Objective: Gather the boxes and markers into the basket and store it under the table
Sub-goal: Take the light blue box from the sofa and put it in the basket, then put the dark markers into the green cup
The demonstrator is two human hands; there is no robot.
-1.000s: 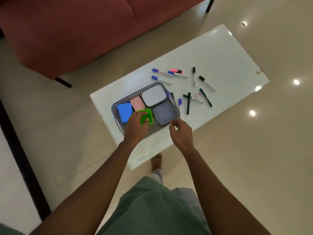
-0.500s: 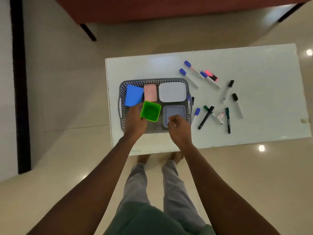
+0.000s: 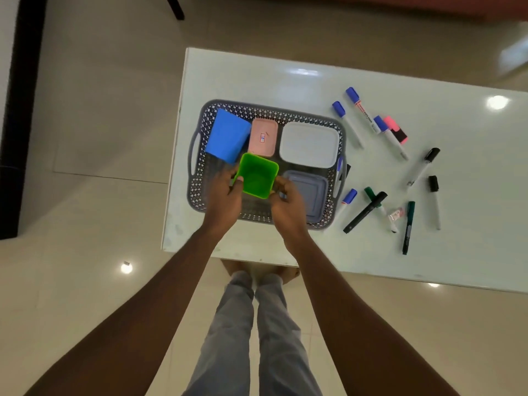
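While the left hand [image 3: 224, 195] grips the near-left side of the green box [image 3: 257, 175] with thumb and fingers closed on its rim, the right hand [image 3: 288, 207] curls around the box's right side, fingers bent and touching its wall. The box is open-topped, looks empty, and is held between both hands over the near part of the grey basket [image 3: 200, 178].

Beyond the left hand, a blue box [image 3: 227, 135] lies tilted in the basket's far-left corner, with a pink box [image 3: 264, 137] just beside it. Farther to the right of these sits a white lidded box [image 3: 310, 144], and under and to the right of the right hand lies a grey lidded box [image 3: 310, 192]. A blue-capped marker [image 3: 339, 174] leans at the basket's right edge.

Right of the right hand, loose markers are scattered on the white table [image 3: 285, 72]: blue-capped markers [image 3: 347, 124], a pink highlighter [image 3: 395, 130], black markers [image 3: 365, 211] and green markers [image 3: 408, 227].

The table stands on a glossy beige tiled floor [image 3: 100, 95], and the person's legs in grey trousers [image 3: 251, 324] are below the hands.
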